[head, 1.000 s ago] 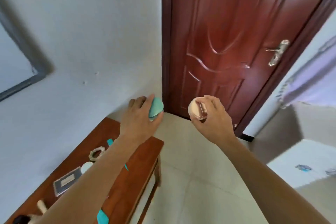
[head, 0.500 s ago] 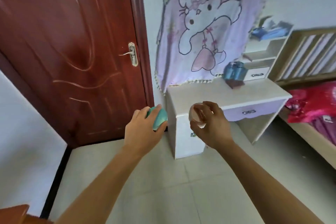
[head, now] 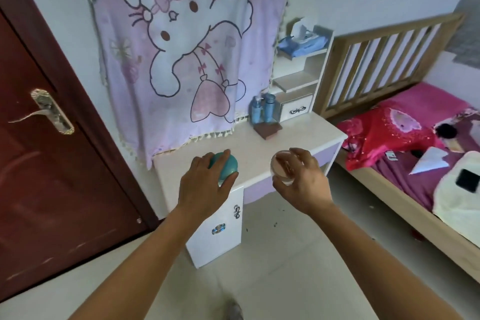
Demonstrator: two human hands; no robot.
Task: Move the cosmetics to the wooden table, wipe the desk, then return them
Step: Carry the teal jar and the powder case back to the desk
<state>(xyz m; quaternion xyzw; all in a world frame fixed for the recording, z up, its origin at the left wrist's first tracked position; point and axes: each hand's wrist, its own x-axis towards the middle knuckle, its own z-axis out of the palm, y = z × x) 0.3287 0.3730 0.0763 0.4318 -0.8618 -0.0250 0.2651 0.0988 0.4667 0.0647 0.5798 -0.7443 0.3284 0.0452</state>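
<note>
Two hands held out over the front edge of the white, smooth-topped dressing desk (head: 298, 138). Left hand (head: 205, 187) wrapped around a rounded teal compact case (head: 225, 163), glossy. Right hand (head: 304, 184) pinches a round clear glass jar with pinkish contents (head: 281, 167), fingers closed on its rim. At the desk's back edge: two blue plastic bottles (head: 262, 109), a flat brown square box (head: 267, 128).
</note>
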